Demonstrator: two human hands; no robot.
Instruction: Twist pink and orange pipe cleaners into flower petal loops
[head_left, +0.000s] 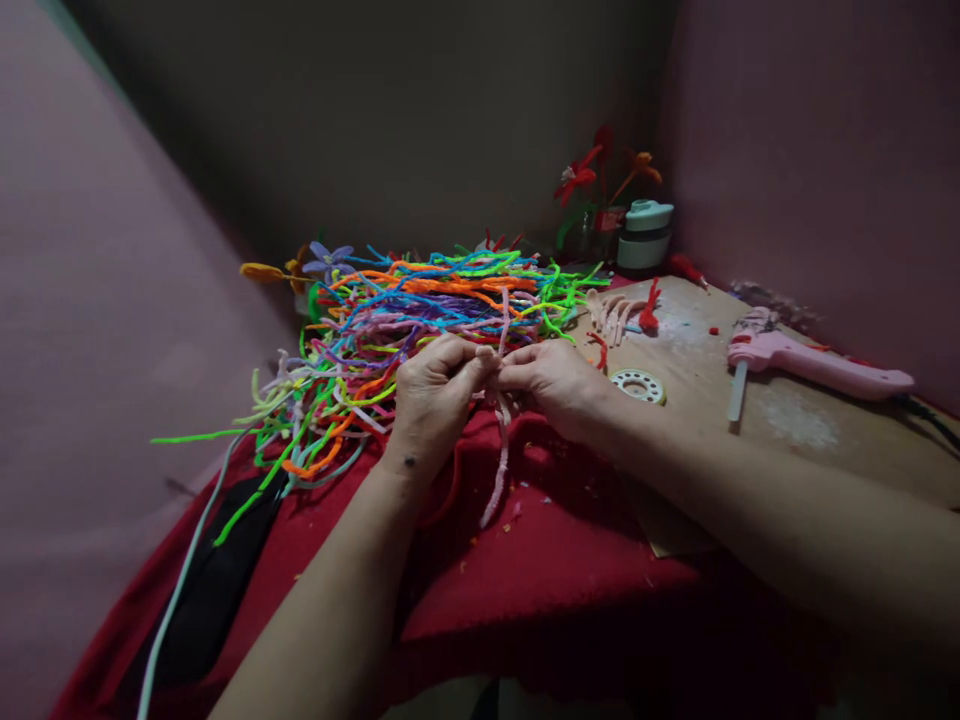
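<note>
My left hand and my right hand meet fingertip to fingertip over a red cloth. Both pinch a pale pink pipe cleaner, whose loose end hangs down onto the cloth between my wrists. Just behind my hands lies a big heap of pipe cleaners in several colours: green, orange, blue, purple, pink.
A pink glue gun lies at the right on a brown board. A white ring-shaped disc and several bent pink pieces sit near my right hand. Pipe-cleaner flowers and a small jar stand in the back corner. A pale cord crosses the left.
</note>
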